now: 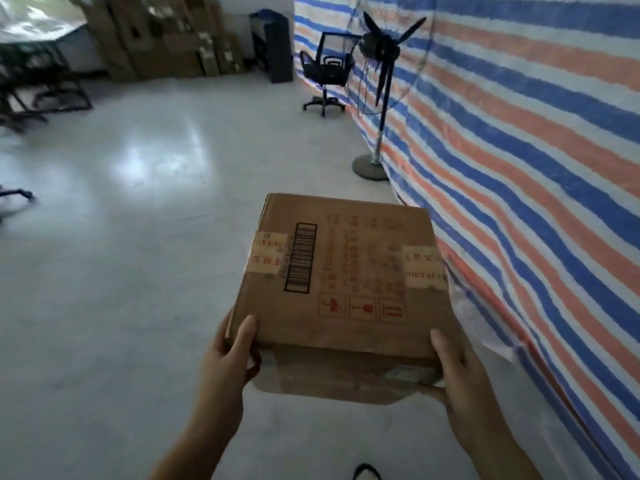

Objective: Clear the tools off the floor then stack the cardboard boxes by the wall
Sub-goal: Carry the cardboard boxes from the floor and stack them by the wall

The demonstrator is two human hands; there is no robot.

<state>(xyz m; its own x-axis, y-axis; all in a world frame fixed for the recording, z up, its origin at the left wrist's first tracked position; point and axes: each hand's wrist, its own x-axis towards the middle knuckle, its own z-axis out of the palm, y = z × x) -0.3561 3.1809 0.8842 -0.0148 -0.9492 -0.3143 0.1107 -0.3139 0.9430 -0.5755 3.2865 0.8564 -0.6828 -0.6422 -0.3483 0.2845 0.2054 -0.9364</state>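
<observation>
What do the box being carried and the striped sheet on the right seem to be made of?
Box: brown matte cardboard, creased, taped, printed with a barcode. Striped sheet: probably woven plastic tarpaulin, judging by its slight sheen and wrinkled hang.

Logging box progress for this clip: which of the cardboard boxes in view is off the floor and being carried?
The taped box with the barcode, held between the left hand and right hand. The other boxes stand stacked at the far wall.

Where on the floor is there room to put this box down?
The box is held by the left hand and right hand. Bare floor spreads left of it, between the fan, office chair and you. It is crowded at the far wall with stacked cartons and along the striped tarp.
</observation>
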